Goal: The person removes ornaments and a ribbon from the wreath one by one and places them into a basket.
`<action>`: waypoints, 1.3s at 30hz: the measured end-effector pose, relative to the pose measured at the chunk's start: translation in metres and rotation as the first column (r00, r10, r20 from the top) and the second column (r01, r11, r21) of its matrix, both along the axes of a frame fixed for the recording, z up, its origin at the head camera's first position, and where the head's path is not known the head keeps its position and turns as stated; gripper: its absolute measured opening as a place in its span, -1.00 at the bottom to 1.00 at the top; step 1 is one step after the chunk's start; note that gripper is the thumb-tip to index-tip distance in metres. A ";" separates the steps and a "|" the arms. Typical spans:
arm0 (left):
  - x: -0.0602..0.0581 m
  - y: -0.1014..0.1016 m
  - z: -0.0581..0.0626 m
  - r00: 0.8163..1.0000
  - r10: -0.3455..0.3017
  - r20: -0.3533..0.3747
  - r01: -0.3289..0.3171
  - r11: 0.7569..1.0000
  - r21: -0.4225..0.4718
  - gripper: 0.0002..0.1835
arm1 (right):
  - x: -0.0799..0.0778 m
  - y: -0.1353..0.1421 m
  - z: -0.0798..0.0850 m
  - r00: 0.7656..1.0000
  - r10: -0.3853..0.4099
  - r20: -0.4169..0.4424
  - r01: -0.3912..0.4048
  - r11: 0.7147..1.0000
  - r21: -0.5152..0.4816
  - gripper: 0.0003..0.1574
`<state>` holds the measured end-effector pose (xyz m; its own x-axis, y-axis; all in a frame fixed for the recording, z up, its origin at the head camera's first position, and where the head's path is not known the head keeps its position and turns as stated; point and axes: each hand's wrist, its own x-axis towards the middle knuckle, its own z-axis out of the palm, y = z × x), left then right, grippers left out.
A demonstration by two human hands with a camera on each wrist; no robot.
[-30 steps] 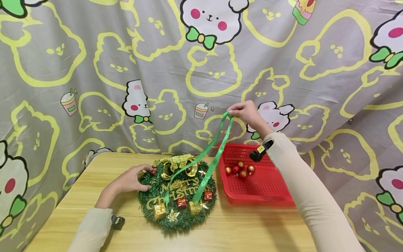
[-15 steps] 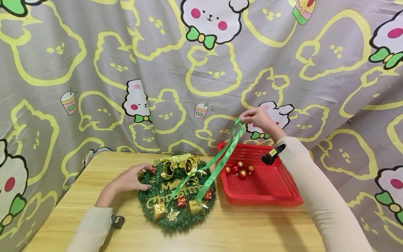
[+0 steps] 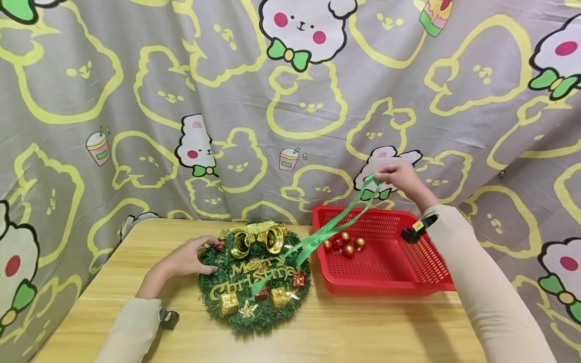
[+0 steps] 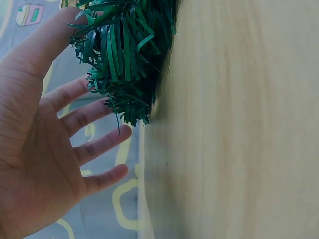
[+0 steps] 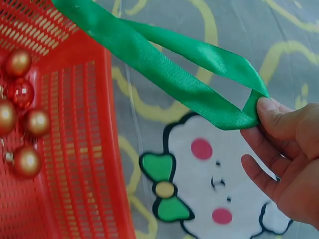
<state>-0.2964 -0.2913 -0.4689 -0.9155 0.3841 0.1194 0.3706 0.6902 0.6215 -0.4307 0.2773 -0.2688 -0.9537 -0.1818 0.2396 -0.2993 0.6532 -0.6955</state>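
A green Christmas wreath [image 3: 260,322] lies on the table, bearing gold bells [image 3: 273,239], small gift boxes [image 3: 279,298], gold stars and "Merry Christmas" lettering. My left hand [image 3: 188,259] rests at its left edge; in the left wrist view the fingers are spread and nearly straight, with thumb and fingertips against the tinsel [image 4: 122,50]. My right hand [image 5: 294,144] pinches the folded end of a green satin ribbon [image 5: 164,74] between thumb and fingers. From there the ribbon slants down left, its two tails hanging over the wreath's right side and lettering.
Right of the wreath stands a red plastic basket [image 3: 376,288]. Several gold and red baubles [image 3: 348,250] sit in its left part. A patterned curtain [image 3: 245,101] hangs behind the wooden table [image 3: 190,343].
The right hand has moved right and slightly down, drawing the ribbon across the wreath toward the basket. The left hand and the wreath have stayed in place.
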 end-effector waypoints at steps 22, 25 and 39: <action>0.002 -0.003 -0.002 1.000 0.000 0.005 0.000 1.000 0.007 -0.21 | 0.012 0.074 -0.020 0.927 -0.374 -0.030 0.364 0.915 -0.176 -0.56; 0.001 -0.003 -0.004 1.000 -0.011 -0.001 0.011 1.000 0.017 -0.21 | 0.013 0.078 -0.021 0.905 -0.424 -0.022 0.414 0.892 -0.181 -0.57; -0.004 -0.003 -0.005 1.000 -0.012 -0.007 0.012 1.000 0.010 -0.17 | 0.018 0.095 -0.019 0.755 -0.656 -0.028 0.646 0.750 -0.140 -0.61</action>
